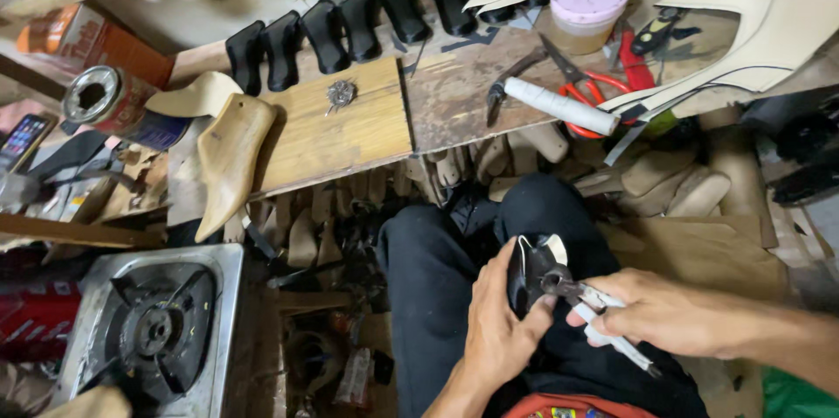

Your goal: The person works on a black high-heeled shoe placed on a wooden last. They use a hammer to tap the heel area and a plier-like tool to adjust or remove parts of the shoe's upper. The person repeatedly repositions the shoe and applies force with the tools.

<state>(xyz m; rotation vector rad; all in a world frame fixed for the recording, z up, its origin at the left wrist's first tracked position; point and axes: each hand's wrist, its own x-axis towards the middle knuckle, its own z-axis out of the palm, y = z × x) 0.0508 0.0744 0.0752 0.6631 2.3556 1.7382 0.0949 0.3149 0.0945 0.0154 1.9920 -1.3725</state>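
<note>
Hands working a black shoe upper on the lap with pincers.

The left hand (500, 331) is clasped around the black shoe upper (530, 271) at 5 o'clock; the right hand (664, 313) is closed on the handles of the pincers (587, 300), whose head touches the upper. At 1 o'clock a jar with a pink lid (587, 7) stands closed, contents hidden. At 10 o'clock an open tin can (109, 99) lies tilted, its inside too dark to read. The gas stove (157, 331) at 8 o'clock is cut off by the frame.
</note>
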